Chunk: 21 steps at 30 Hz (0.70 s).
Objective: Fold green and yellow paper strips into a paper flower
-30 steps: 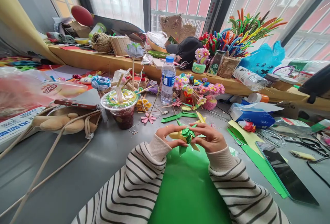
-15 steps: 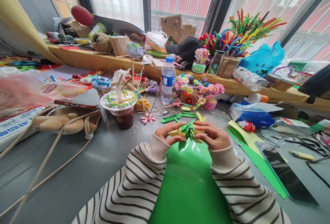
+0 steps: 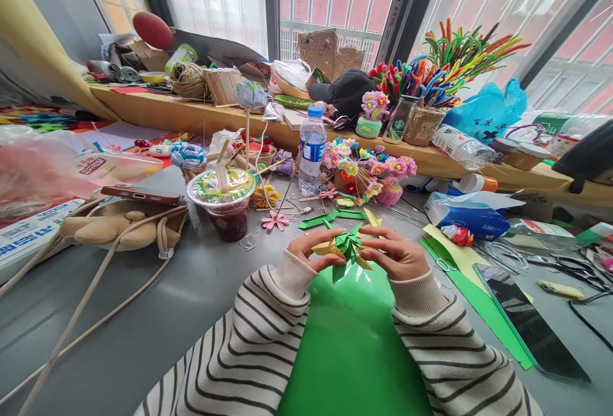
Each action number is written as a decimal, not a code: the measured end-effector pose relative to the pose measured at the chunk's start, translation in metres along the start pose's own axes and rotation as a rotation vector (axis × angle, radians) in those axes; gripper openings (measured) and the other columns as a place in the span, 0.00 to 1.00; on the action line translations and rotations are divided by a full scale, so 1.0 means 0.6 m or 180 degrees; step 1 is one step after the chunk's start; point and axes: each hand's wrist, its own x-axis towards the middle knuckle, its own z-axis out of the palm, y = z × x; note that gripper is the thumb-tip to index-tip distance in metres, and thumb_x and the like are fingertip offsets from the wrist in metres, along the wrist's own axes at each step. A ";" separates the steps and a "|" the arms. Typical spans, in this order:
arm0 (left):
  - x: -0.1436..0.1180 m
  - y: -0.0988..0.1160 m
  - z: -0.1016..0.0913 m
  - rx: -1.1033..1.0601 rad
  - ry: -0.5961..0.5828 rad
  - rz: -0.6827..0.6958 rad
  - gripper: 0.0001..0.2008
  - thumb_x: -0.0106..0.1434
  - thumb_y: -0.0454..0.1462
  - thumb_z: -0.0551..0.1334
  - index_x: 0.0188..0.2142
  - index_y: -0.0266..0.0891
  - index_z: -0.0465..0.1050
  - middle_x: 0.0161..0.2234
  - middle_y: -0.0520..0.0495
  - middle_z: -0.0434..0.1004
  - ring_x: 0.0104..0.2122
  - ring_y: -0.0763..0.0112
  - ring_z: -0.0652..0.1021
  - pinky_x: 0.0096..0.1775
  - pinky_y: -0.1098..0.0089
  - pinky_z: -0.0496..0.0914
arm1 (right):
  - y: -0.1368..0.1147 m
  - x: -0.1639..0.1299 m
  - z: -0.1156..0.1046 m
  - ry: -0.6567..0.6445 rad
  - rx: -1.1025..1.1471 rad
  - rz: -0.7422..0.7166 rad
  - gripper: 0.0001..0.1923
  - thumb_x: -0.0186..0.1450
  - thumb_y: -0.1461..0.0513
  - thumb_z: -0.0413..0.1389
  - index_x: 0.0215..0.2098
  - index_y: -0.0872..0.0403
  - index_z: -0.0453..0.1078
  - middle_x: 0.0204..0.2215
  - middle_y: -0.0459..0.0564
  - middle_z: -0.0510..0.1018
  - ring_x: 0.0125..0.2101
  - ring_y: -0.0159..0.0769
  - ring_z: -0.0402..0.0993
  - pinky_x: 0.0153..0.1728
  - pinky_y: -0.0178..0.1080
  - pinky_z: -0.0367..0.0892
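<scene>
Between my two hands is a folded paper flower [image 3: 348, 245] with a green centre and yellow petals. My left hand [image 3: 313, 249] pinches its left side, thumb below and fingers above. On the opposite side, my right hand [image 3: 395, 253] grips the petals between thumb and fingers. The flower is held just above a glossy green sheet [image 3: 357, 339]. Several folded green paper strips [image 3: 318, 220] lie right behind the hands, beside a folded yellow paper piece [image 3: 372, 217].
A lidded drink cup [image 3: 223, 202] stands to the left, a water bottle [image 3: 312, 154] behind the hands. On the right lie a dark phone [image 3: 527, 320], green paper [image 3: 488, 314], scissors [image 3: 575, 269] and a blue tissue pack [image 3: 467, 215]. A stuffed pouch [image 3: 119, 228] with cords lies at left.
The paper flower has turned slightly, and a yellow petal now shows more at its lower right. My right fingers have shifted a little on it; my left hand has hardly moved.
</scene>
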 end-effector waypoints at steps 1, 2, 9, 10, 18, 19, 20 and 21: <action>0.000 -0.001 0.000 0.0056 0.0028 0.0030 0.22 0.42 0.36 0.65 0.40 0.42 0.71 0.29 0.47 0.70 0.30 0.70 0.69 0.34 0.71 0.64 | -0.001 0.000 0.002 0.0016 -0.0011 -0.0021 0.07 0.49 0.62 0.58 0.29 0.47 0.72 0.33 0.49 0.74 0.35 0.35 0.70 0.37 0.39 0.66; 0.000 -0.001 0.001 0.0122 0.0067 0.0066 0.21 0.42 0.37 0.65 0.40 0.42 0.71 0.29 0.47 0.69 0.30 0.70 0.69 0.34 0.70 0.64 | -0.001 -0.001 0.003 0.0037 -0.0025 -0.0038 0.07 0.50 0.62 0.57 0.29 0.47 0.72 0.33 0.49 0.74 0.35 0.35 0.70 0.37 0.39 0.66; 0.001 0.001 0.004 0.0507 0.0109 0.0252 0.21 0.43 0.38 0.64 0.40 0.44 0.70 0.28 0.48 0.69 0.30 0.70 0.68 0.36 0.69 0.62 | 0.002 -0.004 0.007 0.0123 -0.0044 0.0086 0.06 0.50 0.62 0.57 0.28 0.47 0.72 0.33 0.49 0.74 0.35 0.35 0.70 0.36 0.38 0.67; 0.001 0.001 0.004 0.0508 0.0104 0.0254 0.21 0.43 0.38 0.64 0.40 0.44 0.70 0.28 0.48 0.69 0.30 0.70 0.68 0.37 0.69 0.62 | 0.002 -0.004 0.007 0.0127 -0.0049 0.0111 0.06 0.50 0.62 0.57 0.28 0.47 0.72 0.33 0.49 0.74 0.35 0.35 0.70 0.36 0.37 0.67; 0.003 0.000 0.009 -0.1096 0.0082 -0.0420 0.26 0.43 0.45 0.62 0.41 0.35 0.63 0.23 0.49 0.71 0.24 0.73 0.72 0.28 0.72 0.67 | 0.004 -0.002 0.001 0.0153 0.0106 0.0177 0.05 0.50 0.63 0.57 0.27 0.48 0.73 0.34 0.48 0.73 0.36 0.33 0.69 0.36 0.36 0.67; 0.003 0.002 0.009 -0.1194 0.0164 -0.0497 0.25 0.44 0.46 0.62 0.39 0.35 0.61 0.21 0.50 0.71 0.22 0.74 0.72 0.25 0.72 0.67 | 0.005 -0.001 0.001 0.0131 0.0106 0.0163 0.05 0.50 0.63 0.57 0.26 0.48 0.73 0.34 0.48 0.73 0.36 0.34 0.69 0.37 0.36 0.66; 0.003 0.004 0.008 -0.1220 0.0239 -0.0568 0.24 0.44 0.45 0.62 0.38 0.36 0.59 0.20 0.51 0.71 0.20 0.74 0.72 0.23 0.72 0.67 | 0.006 0.000 0.000 0.0107 0.0097 0.0140 0.05 0.50 0.63 0.57 0.26 0.48 0.73 0.33 0.48 0.74 0.36 0.34 0.69 0.38 0.37 0.66; 0.004 0.006 0.008 -0.1195 0.0329 -0.0628 0.24 0.43 0.44 0.63 0.36 0.37 0.56 0.19 0.52 0.71 0.18 0.74 0.72 0.22 0.73 0.67 | 0.007 0.000 -0.001 0.0091 0.0087 0.0120 0.05 0.50 0.63 0.57 0.26 0.48 0.73 0.33 0.48 0.74 0.37 0.35 0.69 0.39 0.37 0.65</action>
